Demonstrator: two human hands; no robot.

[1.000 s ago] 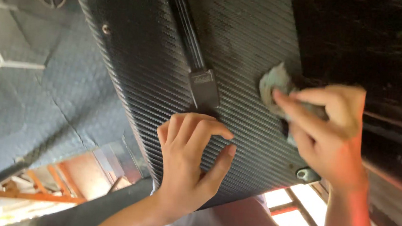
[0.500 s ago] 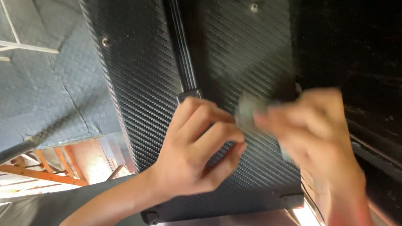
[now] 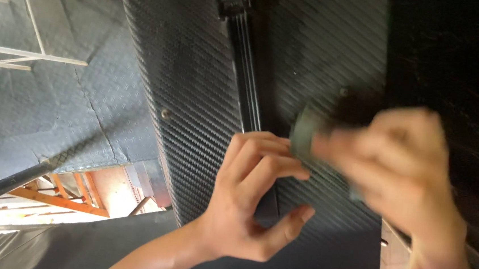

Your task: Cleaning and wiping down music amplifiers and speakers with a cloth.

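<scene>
A black panel with a carbon-weave pattern (image 3: 191,91) fills the middle of the view, with a dark strap and buckle (image 3: 240,49) running down its centre. My left hand (image 3: 251,204) rests on the panel with its fingers bent against the strap's lower end. Blurred by motion, my right hand (image 3: 402,164) presses a small grey-green cloth (image 3: 305,135) against the panel just right of the strap.
A dark textured sheet (image 3: 36,113) lies behind the panel at the left, with white metal bars (image 3: 23,55) over it. Orange wooden beams (image 3: 58,197) show at the lower left. A dark glossy surface (image 3: 461,66) stands at the right.
My right hand has slid the cloth left and up across the panel, close to the left hand's fingertips. The view has shifted, so the strap buckle now sits near the top.
</scene>
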